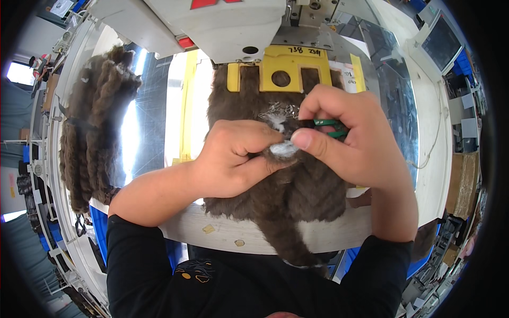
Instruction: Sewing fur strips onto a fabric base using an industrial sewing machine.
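My left hand (228, 156) pinches the edge of a long brown plush piece (283, 212) between thumb and fingers. A white patch (283, 149) shows on the piece at the fingertips, and its narrow end hangs over the table's front edge. My right hand (355, 140) is closed around green-handled thread snips (331, 125), with their blades hidden near the plush. Beneath both hands lies a wide brown plush panel (228, 108). White stitching or loose thread (281, 109) shows on it just beyond my fingers.
A yellow template plate (241, 79) with cut-outs lies over the panel's far edge, below the white sewing machine head (228, 26). Rolled or stacked brown plush (95, 132) sits at the left. A monitor (440, 41) stands far right. Blue bins show below the table.
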Tool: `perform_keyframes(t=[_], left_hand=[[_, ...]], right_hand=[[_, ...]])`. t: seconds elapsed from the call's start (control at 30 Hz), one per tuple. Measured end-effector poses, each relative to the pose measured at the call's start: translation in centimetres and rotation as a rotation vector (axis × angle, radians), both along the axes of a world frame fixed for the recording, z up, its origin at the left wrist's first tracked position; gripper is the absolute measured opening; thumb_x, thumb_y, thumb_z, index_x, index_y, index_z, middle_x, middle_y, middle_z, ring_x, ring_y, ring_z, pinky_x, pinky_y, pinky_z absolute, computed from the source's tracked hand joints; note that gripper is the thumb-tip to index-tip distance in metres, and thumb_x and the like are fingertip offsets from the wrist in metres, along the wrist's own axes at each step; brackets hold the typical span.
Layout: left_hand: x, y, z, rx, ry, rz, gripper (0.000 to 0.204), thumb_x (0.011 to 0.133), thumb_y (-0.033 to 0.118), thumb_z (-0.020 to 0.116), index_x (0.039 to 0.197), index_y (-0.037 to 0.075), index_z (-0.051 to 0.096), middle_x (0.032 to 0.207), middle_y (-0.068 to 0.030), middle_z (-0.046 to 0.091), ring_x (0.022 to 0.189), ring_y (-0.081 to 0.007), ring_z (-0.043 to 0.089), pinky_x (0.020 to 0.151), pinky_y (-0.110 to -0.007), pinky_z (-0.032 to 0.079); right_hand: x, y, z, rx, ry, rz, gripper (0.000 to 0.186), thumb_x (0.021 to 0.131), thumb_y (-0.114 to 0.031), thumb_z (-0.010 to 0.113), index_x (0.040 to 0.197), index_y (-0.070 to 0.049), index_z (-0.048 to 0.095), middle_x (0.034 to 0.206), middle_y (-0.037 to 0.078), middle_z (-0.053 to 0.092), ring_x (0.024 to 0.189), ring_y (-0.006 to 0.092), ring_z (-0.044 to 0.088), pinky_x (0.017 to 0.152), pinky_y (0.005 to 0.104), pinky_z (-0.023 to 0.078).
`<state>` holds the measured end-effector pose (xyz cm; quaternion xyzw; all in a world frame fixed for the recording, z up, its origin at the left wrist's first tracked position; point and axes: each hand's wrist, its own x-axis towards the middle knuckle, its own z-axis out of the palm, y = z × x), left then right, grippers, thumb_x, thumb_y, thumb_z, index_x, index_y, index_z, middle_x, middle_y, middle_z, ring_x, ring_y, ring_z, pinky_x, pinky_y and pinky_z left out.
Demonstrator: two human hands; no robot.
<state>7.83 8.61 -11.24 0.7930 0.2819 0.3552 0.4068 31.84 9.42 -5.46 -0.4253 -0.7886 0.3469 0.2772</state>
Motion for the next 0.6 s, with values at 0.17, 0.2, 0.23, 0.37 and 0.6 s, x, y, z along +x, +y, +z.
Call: perform_keyframes(t=[0.17,0.2,0.23,0.37,0.6], left_hand=[[-0.2,0.1,0.0,-0.066,-0.042,-0.041,0.018,0.081,-0.002,0.083,0.097,-0.001,0.074,0.08,-0.0119,0.07,0.07,-0.0269,0.067,0.061,-0.035,0.048],[-0.2,0.1,0.0,-0.066,-0.04,-0.039,0.018,0.081,-0.002,0.083,0.097,-0.001,0.074,0.08,-0.0119,0.07,0.07,-0.0269,0.067,0.061,-0.035,0.048],[-0.2,0.1,0.0,-0.053,-0.033,-0.015,0.017,0.082,-0.002,0.082,0.097,-0.001,0.074,0.08,-0.012,0.07,0.071,-0.0263,0.067,0.062,-0.035,0.048],[-0.3,0.1,0.3,-0.094,-0.056,0.019,0.016,0.084,-0.003,0.08,0.098,-0.002,0.074,0.082,-0.0106,0.07,0.074,-0.0205,0.067,0.065,-0.032,0.049],[-1.5,-0.8,1.0,-0.477,-0.154,0.257,0.016,0.096,0.004,0.074,0.109,-0.004,0.075,0.091,0.0005,0.073,0.086,-0.0057,0.062,0.076,-0.024,0.051]], right_hand=[[-0.4,0.0,-0.6,-0.008,0.001,0.062,0.024,0.092,-0.023,0.078,0.088,-0.003,0.065,0.066,0.001,0.054,0.061,0.0095,0.05,0.057,0.0261,0.04],[-0.5,0.1,-0.7,0.004,-0.049,0.082,0.024,0.092,-0.023,0.078,0.089,-0.003,0.065,0.066,0.001,0.054,0.063,0.0086,0.051,0.058,0.0258,0.041],[-0.5,0.2,-0.9,0.004,-0.047,0.086,0.024,0.092,-0.023,0.078,0.089,-0.003,0.065,0.066,0.001,0.054,0.063,0.0086,0.051,0.058,0.0258,0.041],[0.8,1.5,-1.0,-0.044,0.091,-0.186,0.023,0.094,-0.024,0.077,0.101,-0.004,0.067,0.077,-0.004,0.06,0.073,0.0053,0.053,0.066,0.0231,0.042],[1.3,2.7,-2.9,0.012,-0.027,-0.266,0.034,0.09,-0.029,0.079,0.112,-0.005,0.072,0.081,0.008,0.069,0.069,0.0153,0.059,0.064,0.0317,0.048]])
